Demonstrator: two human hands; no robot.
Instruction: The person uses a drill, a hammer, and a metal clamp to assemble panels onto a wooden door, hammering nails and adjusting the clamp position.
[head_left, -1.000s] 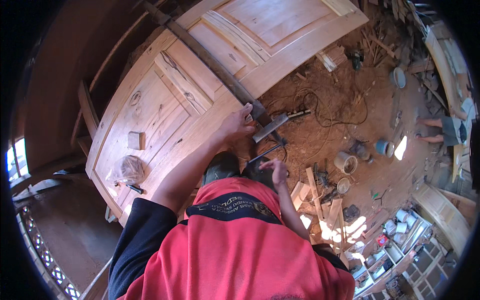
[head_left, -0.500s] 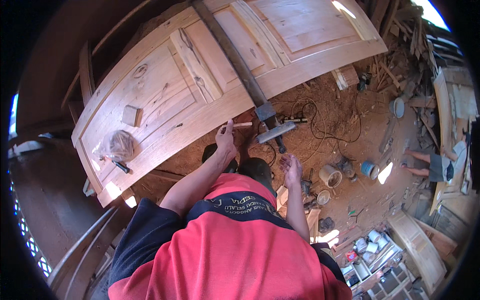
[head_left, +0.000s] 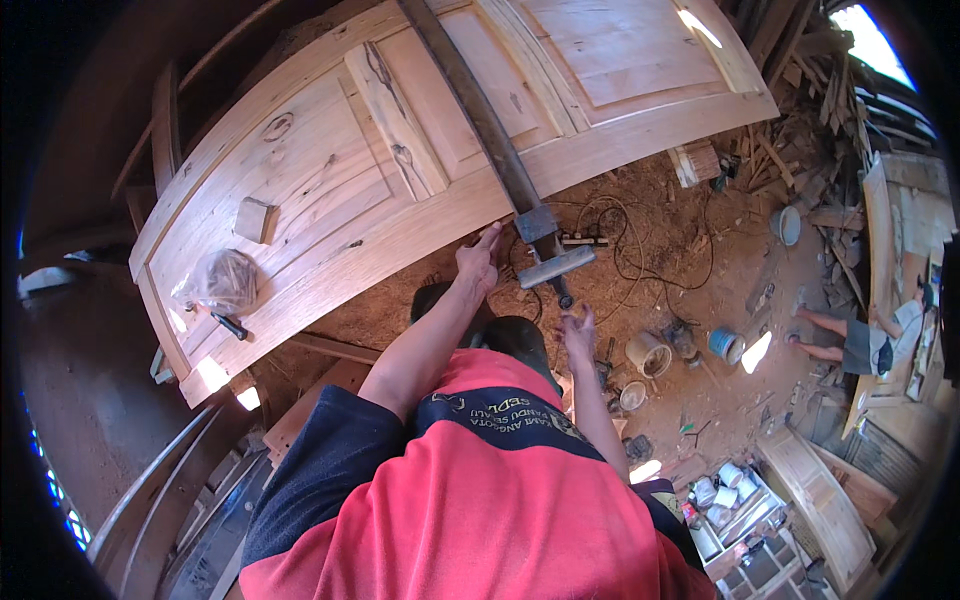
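Sawdust-floored woodshop, panelled wooden door [head_left: 420, 150] laid flat with a long bar clamp [head_left: 480, 120] across it.

Clamp's long axis ran across the door's width, from the far edge down to the near edge, ending in a grey metal head with a crossbar handle [head_left: 556, 266] overhanging that edge. Left hand [head_left: 478, 262] was nearer: fingers loosely spread, resting on the door's near edge just left of the clamp head, gripping nothing. Right hand [head_left: 578, 330] hung open and empty just below the handle, apart from it, palm up. Clamp bar looked dark, rusty steel, the handle paler. Small wood block [head_left: 256, 219] and a clear plastic bag [head_left: 222, 283] sat on the door's left end, well apart from both hands. Buckets [head_left: 648, 352] and cable lay on the floor nearby.
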